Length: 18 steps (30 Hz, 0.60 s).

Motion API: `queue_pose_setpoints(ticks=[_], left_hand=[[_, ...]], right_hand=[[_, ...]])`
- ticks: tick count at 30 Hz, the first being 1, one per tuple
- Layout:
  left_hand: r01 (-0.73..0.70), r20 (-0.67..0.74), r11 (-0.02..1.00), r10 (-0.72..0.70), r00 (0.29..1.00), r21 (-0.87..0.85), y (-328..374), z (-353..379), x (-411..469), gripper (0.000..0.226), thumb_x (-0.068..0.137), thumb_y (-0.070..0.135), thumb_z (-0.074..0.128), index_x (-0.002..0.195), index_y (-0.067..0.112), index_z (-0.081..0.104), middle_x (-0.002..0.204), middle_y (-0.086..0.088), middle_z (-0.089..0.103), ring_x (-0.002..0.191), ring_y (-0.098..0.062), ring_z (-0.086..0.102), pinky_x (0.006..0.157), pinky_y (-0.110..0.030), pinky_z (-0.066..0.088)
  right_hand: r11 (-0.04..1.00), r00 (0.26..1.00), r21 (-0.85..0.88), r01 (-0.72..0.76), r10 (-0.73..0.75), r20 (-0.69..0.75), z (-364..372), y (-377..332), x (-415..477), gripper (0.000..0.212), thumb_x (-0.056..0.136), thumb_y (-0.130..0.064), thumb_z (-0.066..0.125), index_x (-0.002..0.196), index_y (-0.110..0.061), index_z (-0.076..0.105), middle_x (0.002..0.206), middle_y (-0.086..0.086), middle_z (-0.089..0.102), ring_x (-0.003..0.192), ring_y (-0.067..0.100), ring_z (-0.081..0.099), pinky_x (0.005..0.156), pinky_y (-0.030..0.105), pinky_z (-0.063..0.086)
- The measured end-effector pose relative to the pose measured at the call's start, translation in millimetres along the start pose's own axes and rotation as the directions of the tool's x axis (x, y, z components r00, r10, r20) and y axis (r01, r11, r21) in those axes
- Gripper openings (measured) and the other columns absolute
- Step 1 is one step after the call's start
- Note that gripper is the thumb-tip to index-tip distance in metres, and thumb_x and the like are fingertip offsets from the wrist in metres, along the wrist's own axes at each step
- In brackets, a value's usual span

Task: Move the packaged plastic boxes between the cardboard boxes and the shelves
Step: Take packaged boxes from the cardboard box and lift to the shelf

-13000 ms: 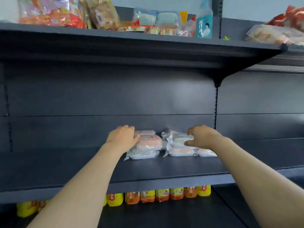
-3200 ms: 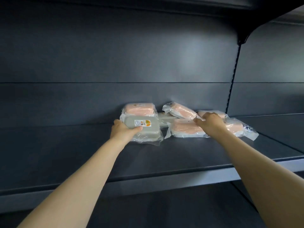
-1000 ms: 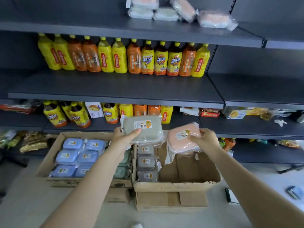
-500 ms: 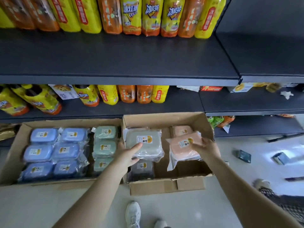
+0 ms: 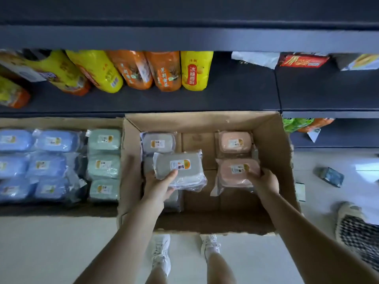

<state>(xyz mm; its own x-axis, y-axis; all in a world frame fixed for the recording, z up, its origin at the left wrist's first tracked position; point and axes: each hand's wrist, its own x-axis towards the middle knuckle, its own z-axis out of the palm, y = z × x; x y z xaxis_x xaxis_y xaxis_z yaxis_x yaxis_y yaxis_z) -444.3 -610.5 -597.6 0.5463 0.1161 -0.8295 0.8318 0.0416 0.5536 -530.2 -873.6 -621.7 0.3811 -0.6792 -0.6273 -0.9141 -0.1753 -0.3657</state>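
Both hands hold boxes: left hand (image 5: 159, 186) grey box (image 5: 180, 170), right hand (image 5: 264, 181) pink box (image 5: 235, 171).

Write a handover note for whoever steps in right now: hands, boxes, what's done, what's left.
Left hand grips a grey wrapped plastic box; right hand grips a pink wrapped plastic box, both above the open right cardboard box.
Done: another grey box and another pink box lie inside it; the left cardboard box holds blue boxes and green boxes.
Left: probably set each held box down by its colour match.
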Motion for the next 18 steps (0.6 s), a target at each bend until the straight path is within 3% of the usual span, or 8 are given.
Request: queue_pose_setpoints(ticks=[3, 7, 12, 16, 18], left_hand=[[-0.020, -0.026, 1.000, 0.019, 0.999, -0.019, -13.4, 16.3, 28.7, 0.056, 0.075, 0.020, 0.079, 0.124, 0.018, 0.051, 0.119, -0.004, 0.062, 0.109, -0.022, 0.061, 0.075, -0.028, 0.055], [-0.053, -0.008, 0.998, 0.053, 0.999, -0.037, -22.5, 24.9, 54.2, 0.045, 0.079, 0.016, 0.074, 0.117, 0.025, 0.051, 0.117, 0.000, 0.061, 0.108, -0.019, 0.059, 0.083, -0.030, 0.050], [-0.049, -0.022, 0.996, 0.048, 0.999, -0.071, -28.9, 28.3, 76.0, 0.052, 0.080, 0.014, 0.072, 0.127, 0.015, 0.050, 0.120, -0.003, 0.062, 0.098, -0.010, 0.061, 0.074, -0.026, 0.049], [-0.054, 0.014, 0.995, 0.055, 0.998, -0.079, -30.2, 33.1, 78.4, 0.039, 0.082, 0.010, 0.069, 0.116, 0.020, 0.052, 0.110, 0.005, 0.063, 0.094, -0.006, 0.059, 0.091, -0.032, 0.046], [-0.062, 0.021, 0.995, 0.063, 0.998, -0.081, -29.0, 33.3, 77.1, 0.034, 0.083, 0.009, 0.068, 0.108, 0.024, 0.051, 0.106, 0.007, 0.062, 0.096, -0.010, 0.059, 0.093, -0.033, 0.044]], right_hand=[[0.998, 1.000, 0.061, 0.010, -0.012, 0.025, 15.5, 14.2, 39.9, 0.055, 0.084, -0.038, 0.067, 0.126, -0.005, 0.056, 0.116, 0.018, 0.064, 0.104, 0.035, 0.061, 0.080, 0.036, 0.049], [0.997, 0.999, 0.070, 0.014, -0.017, 0.038, 35.1, 22.5, 77.8, 0.057, 0.087, -0.036, 0.064, 0.131, -0.004, 0.051, 0.129, 0.020, 0.056, 0.118, 0.035, 0.053, 0.093, 0.037, 0.042], [0.994, 0.998, 0.095, 0.054, -0.058, 0.035, 56.8, 32.3, 98.9, 0.056, 0.090, -0.038, 0.060, 0.136, -0.009, 0.047, 0.134, 0.016, 0.052, 0.121, 0.034, 0.050, 0.096, 0.039, 0.039], [0.996, 0.996, -0.025, 0.085, -0.085, 0.018, 63.6, 41.8, 105.2, 0.056, 0.093, -0.032, 0.056, 0.142, -0.010, 0.039, 0.141, 0.016, 0.046, 0.127, 0.034, 0.045, 0.103, 0.039, 0.034], [0.995, 0.997, -0.064, 0.079, -0.080, -0.012, 66.6, 45.5, 106.6, 0.057, 0.093, -0.036, 0.055, 0.141, -0.008, 0.040, 0.138, 0.019, 0.048, 0.124, 0.036, 0.048, 0.101, 0.043, 0.037]])
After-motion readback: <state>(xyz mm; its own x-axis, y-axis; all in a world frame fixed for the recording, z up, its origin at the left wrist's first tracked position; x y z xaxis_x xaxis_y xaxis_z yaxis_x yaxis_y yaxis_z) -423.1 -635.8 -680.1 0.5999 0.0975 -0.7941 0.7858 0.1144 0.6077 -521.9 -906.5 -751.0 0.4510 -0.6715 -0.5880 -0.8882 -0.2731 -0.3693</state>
